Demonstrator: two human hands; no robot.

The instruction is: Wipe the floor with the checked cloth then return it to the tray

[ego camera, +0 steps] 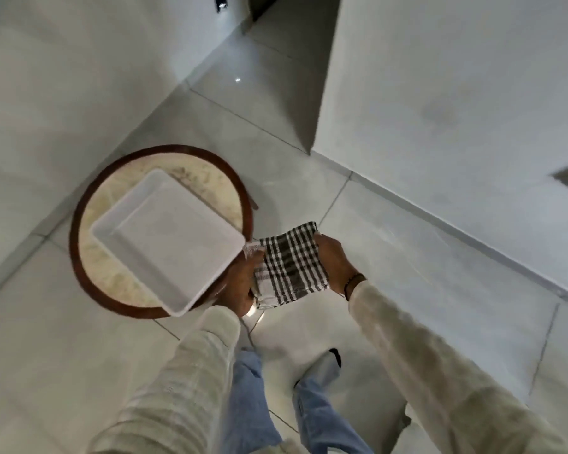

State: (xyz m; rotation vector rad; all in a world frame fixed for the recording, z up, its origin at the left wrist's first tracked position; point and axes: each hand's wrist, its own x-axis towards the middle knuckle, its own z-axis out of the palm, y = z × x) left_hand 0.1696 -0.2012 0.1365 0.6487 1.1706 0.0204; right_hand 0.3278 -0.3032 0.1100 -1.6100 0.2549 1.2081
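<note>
The checked cloth point(289, 265), white with dark stripes, is folded into a rough square and held in the air between both hands, just right of the tray. My left hand point(241, 286) grips its left edge. My right hand point(333, 262) grips its right edge. The white rectangular tray point(112, 224) sits with nothing in it on a small round table point(79, 211) with a dark wooden rim and a pale marbled top. One corner of the tray overhangs the table's edge near my left hand. The pale grey tiled floor point(391, 257) lies below.
A white wall point(456, 93) runs along the right, with a corner jutting out at the middle. Another wall stands at the left. A corridor leads away at the top centre. My legs in light blue jeans point(250, 404) stand on the tiles below the cloth.
</note>
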